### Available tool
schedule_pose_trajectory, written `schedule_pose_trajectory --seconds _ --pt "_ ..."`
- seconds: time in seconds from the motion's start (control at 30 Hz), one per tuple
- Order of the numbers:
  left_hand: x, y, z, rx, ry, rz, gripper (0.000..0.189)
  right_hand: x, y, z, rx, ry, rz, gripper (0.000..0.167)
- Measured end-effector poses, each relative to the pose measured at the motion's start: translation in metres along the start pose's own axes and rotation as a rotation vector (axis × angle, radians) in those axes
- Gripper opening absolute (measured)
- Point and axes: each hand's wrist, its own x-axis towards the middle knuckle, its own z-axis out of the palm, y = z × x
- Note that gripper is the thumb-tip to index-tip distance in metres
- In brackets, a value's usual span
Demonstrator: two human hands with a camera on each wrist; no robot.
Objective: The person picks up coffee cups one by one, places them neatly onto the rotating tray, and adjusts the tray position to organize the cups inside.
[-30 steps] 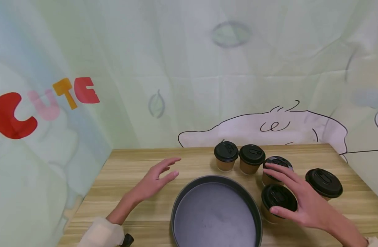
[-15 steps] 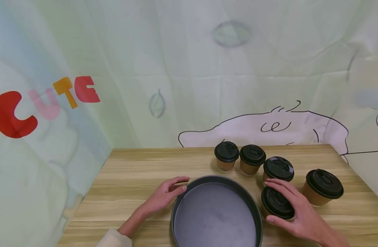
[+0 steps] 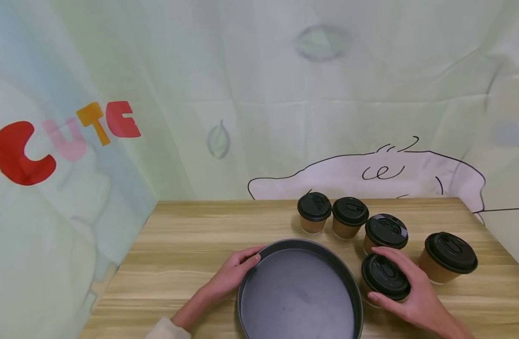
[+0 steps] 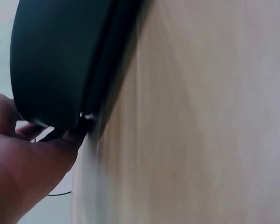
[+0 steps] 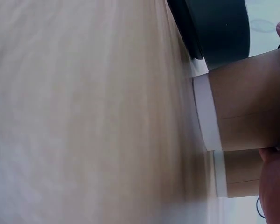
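Observation:
A round dark grey baking pan (image 3: 299, 294) lies on the wooden table. My left hand (image 3: 230, 277) grips its left rim, thumb on top; in the left wrist view the fingers (image 4: 60, 144) reach under the pan's side wall (image 4: 51, 60). Close by the pan's right side stands a brown paper coffee cup (image 3: 384, 278) with a black lid. My right hand (image 3: 416, 299) holds this cup around the lid, thumb on the near side and fingers on the far side. In the right wrist view the cup's brown body (image 5: 249, 102) and pale base show upright, near the table surface.
Behind and right of the held cup stand more lidded cups: one (image 3: 385, 231) just behind, one (image 3: 448, 259) to the right, and two (image 3: 313, 212) (image 3: 350, 217) at the back. A printed curtain (image 3: 200, 94) hangs beyond the table's (image 3: 191, 221) far edge.
My left hand has moved right and taken hold of the pan's rim. My right hand has come down onto the nearest cup and closed around its lid. The other cups stay in place.

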Motion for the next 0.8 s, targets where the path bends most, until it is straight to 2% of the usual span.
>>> schedule_pose_trajectory --seconds 0.17,0.47,0.8 --pt "-0.003 0.002 0.007 -0.084 0.009 -0.028 0.05 0.001 -0.001 0.003 0.016 0.053 -0.023 0.097" --pt "-0.001 0.004 0.007 -0.114 0.023 -0.076 0.049 0.014 -0.031 0.002 0.014 0.067 0.0 0.09" --pt "-0.003 0.003 0.01 -0.167 0.027 -0.083 0.049 0.013 -0.029 0.003 0.019 0.074 -0.007 0.089"
